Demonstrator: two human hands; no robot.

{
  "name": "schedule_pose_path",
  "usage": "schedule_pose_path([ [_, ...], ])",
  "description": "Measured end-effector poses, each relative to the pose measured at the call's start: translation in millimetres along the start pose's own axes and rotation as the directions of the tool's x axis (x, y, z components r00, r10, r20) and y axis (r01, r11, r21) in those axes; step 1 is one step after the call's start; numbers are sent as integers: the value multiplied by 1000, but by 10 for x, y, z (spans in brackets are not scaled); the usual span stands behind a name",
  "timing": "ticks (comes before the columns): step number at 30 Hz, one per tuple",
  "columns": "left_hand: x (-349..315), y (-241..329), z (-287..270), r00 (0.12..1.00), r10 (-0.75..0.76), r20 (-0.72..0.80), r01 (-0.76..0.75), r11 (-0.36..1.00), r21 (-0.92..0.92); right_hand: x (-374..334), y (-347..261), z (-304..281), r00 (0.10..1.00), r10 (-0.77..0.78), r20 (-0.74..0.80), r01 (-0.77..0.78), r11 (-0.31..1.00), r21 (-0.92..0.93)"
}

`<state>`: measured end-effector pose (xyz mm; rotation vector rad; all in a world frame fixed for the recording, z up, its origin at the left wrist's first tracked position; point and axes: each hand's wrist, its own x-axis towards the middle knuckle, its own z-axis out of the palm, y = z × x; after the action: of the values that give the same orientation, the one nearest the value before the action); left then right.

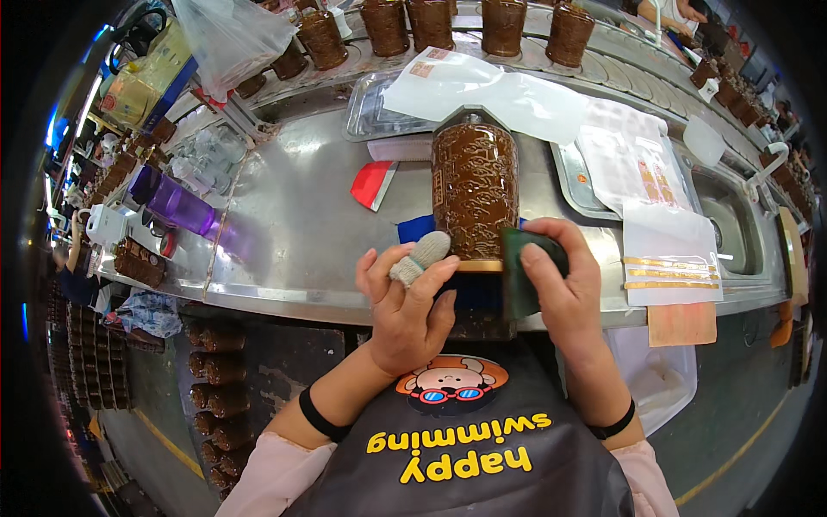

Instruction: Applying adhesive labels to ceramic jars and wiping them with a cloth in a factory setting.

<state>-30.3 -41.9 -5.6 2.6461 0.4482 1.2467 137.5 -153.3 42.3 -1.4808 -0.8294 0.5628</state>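
Note:
A glossy brown embossed bottle (475, 185) lies in front of me, its neck end away from me in a grey angular holder (470, 113). A thin gold strip (478, 266) runs across its near end. My left hand (405, 302) has its fingers apart. One finger wears a grey knitted cover (422, 257), and the fingertip beside it touches the strip's left end. My right hand (564, 280) is closed on a dark green flat pad (523, 271), set against the right side of the bottle's near end. The pad hides the strip's right end.
Gold strips (670, 272) lie on white paper at right, near a sink (728, 220). A red and white packet (374, 185), metal trays (369, 108) and a purple bottle (177, 202) share the steel table. More brown bottles (385, 28) stand along the conveyor (594, 73).

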Motion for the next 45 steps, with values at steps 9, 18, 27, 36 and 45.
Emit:
schedule_pose_path([
  [9, 322, 0, 169, 998, 53, 23, -56, 993, 108, -30, 23, 91, 999, -48, -21, 49, 998, 37],
  [18, 415, 65, 110, 998, 18, 60, -17, 1000, -18, -26, 99, 80, 996, -83, -17, 83, 996, 32],
  [27, 258, -31, 164, 997, -75, 7, 75, 997, 7, -26, 152, 57, 995, -95, -28, 96, 995, 40],
  [36, 144, -137, 247, 996, -83, 18, 85, 988, -129, -44, 183, 36, 999, -53, -6, 53, 992, 111],
  [45, 130, -171, 240, 996, -81, 29, 84, 981, -174, -57, 194, 4, 1000, -7, -4, 7, 990, 144],
])
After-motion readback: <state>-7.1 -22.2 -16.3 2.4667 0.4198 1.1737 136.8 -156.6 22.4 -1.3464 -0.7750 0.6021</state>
